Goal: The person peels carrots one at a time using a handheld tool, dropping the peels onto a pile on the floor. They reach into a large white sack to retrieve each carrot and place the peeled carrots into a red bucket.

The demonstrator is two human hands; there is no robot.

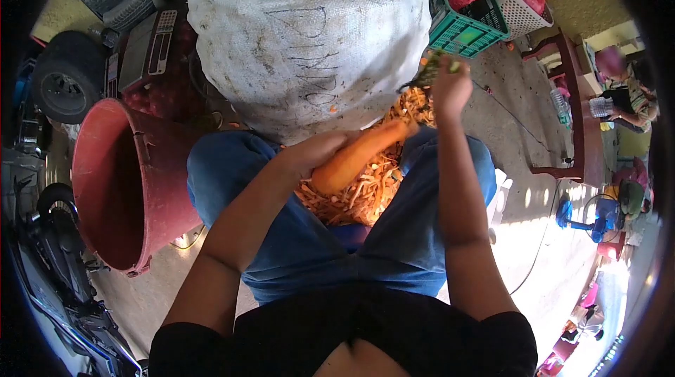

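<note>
My left hand is closed round the thick end of a large peeled-looking carrot, which slants up to the right between my knees. Up and to the right of the carrot's thin tip, my right hand grips a green-handled peeler; motion smears its head, and it is apart from the carrot. Below both hands lies a heap of orange carrot peelings, spread between my thighs and on toward the sack. Part of a blue container shows under the heap.
A big white woven sack with carrots at its top stands just ahead. To the left is a red tub; a green crate and a white basket are at back right. Another person is by a wooden table.
</note>
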